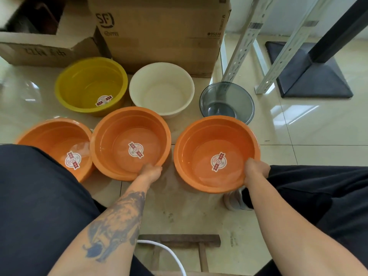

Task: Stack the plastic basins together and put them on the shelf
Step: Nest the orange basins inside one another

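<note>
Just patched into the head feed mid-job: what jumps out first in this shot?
Three orange basins line the near floor; the left hand grips the rim of the middle orange basin and the right hand grips the right orange basin, while the left orange basin sits untouched. Behind them stand a yellow basin, a white basin and a clear grey basin, before a cardboard box.
</note>
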